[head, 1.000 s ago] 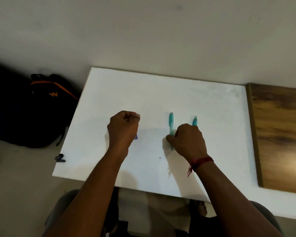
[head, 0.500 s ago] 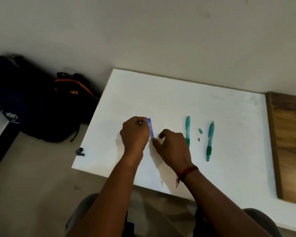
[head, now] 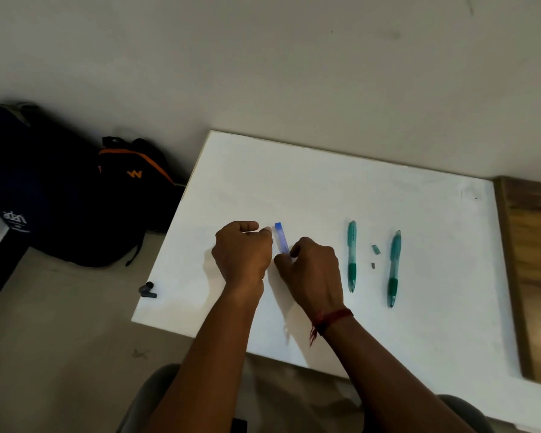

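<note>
At the centre of the frame, the right hand (head: 313,270) pinched the lower end of a blue pen (head: 281,238), held tilted just above the white desk (head: 294,182). The left hand (head: 242,248) sat just beside the pen's upper end. Its fingers were curled tight, and whether they gripped anything could not be told. Right of centre lay a teal pen (head: 351,256) and a second teal pen (head: 394,268), with a small loose piece (head: 376,249) and a smaller piece (head: 373,265) between them. Pulled apart on so slight a pinch, the blue pen looked liable to slip or shed a part. A sweep of the right wrist could scatter the loose pieces off the desk.
</note>
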